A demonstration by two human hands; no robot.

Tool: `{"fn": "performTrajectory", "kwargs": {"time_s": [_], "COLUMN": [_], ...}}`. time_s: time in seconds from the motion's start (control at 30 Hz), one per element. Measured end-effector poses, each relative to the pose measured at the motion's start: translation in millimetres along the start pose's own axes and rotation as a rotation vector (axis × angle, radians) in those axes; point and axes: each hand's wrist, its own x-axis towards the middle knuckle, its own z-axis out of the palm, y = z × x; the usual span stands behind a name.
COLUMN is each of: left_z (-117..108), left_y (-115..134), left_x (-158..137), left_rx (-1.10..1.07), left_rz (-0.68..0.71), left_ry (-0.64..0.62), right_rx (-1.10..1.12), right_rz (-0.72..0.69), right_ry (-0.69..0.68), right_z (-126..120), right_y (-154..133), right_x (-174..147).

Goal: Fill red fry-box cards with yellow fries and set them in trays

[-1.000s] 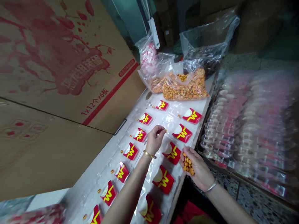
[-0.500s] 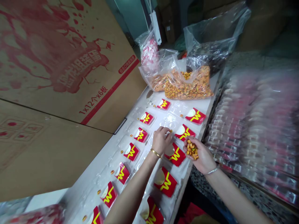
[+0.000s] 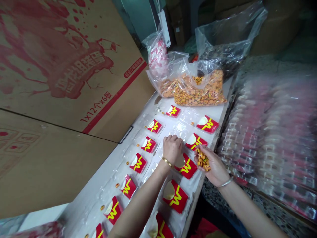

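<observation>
My right hand [image 3: 215, 167] is cupped around a handful of small orange-yellow candies [image 3: 202, 160], which look like tiny burgers. Over the middle of the white table, my left hand [image 3: 172, 147] is curled closed, knuckles up. Its fingertips are hidden, so I cannot make out what they hold. Clear plastic trays lie in two rows beneath, each with a red fries-box piece [image 3: 187, 166] marked with a yellow zigzag. Beside several red pieces in the left row sits a single small candy [image 3: 117, 185]. Another candy [image 3: 192, 123] lies in the far tray of the right row.
Open clear bags of the same candies [image 3: 200, 94] stand at the table's far end, near a bag of pink-and-white pieces [image 3: 158, 58]. Large cardboard boxes [image 3: 99, 109] wall the left side. Stacked plastic-packed trays [image 3: 269, 142] fill the right, beyond the table edge.
My left hand has turned knuckles-up and shifted slightly right; the candy that showed at its fingertips is now out of sight. My right hand stays nearly still with its handful.
</observation>
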Motion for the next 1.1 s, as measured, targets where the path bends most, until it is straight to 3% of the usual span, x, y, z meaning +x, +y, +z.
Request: {"fn": "performTrajectory", "kwargs": {"time_s": [0.27,0.43,0.63,0.73,0.93,1.03,1.1], "left_z": [0,-2,-2,-12,-38,-43,-44], "left_y": [3,-3,4,5,29,38,30], "left_x": [-4,-12,-17,-20,-72,-107,-123], "left_rx": [0.078,-0.133,-0.101,-0.192,-0.752,-0.845,-0.820], "left_rz": [0.098,-0.032,-0.083,-0.114,-0.111,-0.201,-0.245], "left_ry": [-0.011,0.022,-0.013,0.009,0.062,0.079,0.115], "right_rx": [-0.063,-0.068,-0.075,-0.078,-0.207,-0.236,-0.173], "right_rz": [-0.047,-0.068,-0.086,-0.067,-0.047,0.015,0.109], "right_ry": [-0.012,-0.027,-0.037,-0.038,-0.110,-0.150,-0.167], "right_z": [-2,-3,-3,-3,6,7,3], "right_y": [8,10,10,8,20,38,49], "right_x": [2,1,3,1,-32,-53,-63]}}
